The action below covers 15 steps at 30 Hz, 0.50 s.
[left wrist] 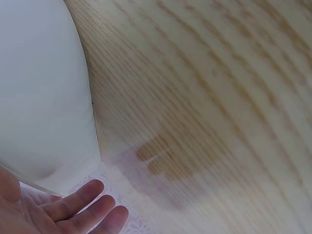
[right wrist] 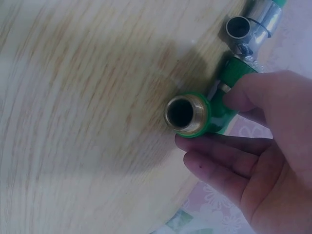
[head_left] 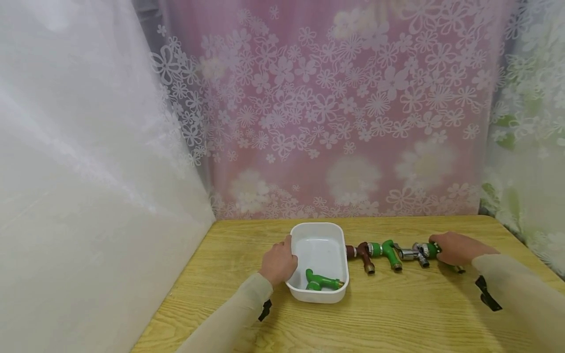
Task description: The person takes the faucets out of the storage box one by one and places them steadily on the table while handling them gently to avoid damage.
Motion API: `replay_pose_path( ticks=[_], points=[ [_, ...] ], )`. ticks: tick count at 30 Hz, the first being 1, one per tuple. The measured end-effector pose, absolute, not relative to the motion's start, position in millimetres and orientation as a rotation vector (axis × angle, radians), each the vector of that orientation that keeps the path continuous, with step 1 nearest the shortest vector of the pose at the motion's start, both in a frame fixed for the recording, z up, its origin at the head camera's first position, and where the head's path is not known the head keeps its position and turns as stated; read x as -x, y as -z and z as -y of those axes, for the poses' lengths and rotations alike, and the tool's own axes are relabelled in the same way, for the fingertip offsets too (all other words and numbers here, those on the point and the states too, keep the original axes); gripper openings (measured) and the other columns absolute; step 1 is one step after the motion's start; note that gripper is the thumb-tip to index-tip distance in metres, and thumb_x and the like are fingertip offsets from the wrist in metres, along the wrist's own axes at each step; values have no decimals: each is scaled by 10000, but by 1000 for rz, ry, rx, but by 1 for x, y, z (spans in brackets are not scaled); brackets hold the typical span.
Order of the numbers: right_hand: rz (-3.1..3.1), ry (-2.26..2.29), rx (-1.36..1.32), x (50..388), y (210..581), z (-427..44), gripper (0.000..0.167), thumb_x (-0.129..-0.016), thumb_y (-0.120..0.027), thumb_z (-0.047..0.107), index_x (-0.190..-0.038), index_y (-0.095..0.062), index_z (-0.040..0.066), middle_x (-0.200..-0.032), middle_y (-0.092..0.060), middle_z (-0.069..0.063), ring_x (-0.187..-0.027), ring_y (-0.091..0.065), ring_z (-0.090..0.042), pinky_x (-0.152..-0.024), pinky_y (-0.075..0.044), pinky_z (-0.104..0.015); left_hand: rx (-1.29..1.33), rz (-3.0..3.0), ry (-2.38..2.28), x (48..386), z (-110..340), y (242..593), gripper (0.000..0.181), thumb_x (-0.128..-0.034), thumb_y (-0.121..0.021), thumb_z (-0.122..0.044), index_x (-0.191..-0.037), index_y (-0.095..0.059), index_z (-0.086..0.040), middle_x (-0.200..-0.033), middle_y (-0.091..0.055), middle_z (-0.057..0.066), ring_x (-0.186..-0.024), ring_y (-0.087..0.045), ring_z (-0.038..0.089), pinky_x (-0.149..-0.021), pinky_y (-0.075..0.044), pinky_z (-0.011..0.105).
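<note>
My left hand (head_left: 278, 263) holds the left rim of a white plastic basin (head_left: 319, 296); in the left wrist view its fingers (left wrist: 80, 197) lie along the outside wall. A green tap (head_left: 325, 282) with a brass end lies in the basin. On the right, my right hand (head_left: 454, 248) grips another green tap (right wrist: 237, 72) between thumb and fingers. Its open brass spout (right wrist: 187, 114) faces the right wrist camera. Left of that hand, a chrome valve (head_left: 410, 254), a green tap (head_left: 389, 252) and a dark red tap (head_left: 364, 255) stand in a row.
The wood-grain table (head_left: 397, 314) carries everything. A pink floral curtain (head_left: 344, 122) hangs behind it, a white sheet (head_left: 97, 171) slants along the left, and a pale floral sheet (head_left: 529, 147) is at the right.
</note>
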State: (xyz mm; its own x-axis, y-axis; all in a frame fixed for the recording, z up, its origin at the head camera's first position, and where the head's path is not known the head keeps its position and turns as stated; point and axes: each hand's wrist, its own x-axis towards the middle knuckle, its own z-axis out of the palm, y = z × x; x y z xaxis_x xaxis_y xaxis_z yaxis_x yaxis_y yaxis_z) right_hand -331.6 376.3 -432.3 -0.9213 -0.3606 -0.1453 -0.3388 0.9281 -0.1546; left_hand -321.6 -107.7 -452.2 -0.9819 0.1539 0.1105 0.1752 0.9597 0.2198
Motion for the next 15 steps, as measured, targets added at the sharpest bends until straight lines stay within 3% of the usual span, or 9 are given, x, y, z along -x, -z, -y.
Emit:
replay_pose_path(
  ticks=[15],
  points=[
    [-3028,39,614,321,405,-342,419,-915,-691,143,-1282,-594,-35,-1086,-693,-218,-818,-677,-272,-650,-529,-466,246,3012,342,322,107,454,616,-981,-524,-251,-1537,-351,-50,-1278,-643,153,-1060,-654,253,-845,-582,441]
  ],
)
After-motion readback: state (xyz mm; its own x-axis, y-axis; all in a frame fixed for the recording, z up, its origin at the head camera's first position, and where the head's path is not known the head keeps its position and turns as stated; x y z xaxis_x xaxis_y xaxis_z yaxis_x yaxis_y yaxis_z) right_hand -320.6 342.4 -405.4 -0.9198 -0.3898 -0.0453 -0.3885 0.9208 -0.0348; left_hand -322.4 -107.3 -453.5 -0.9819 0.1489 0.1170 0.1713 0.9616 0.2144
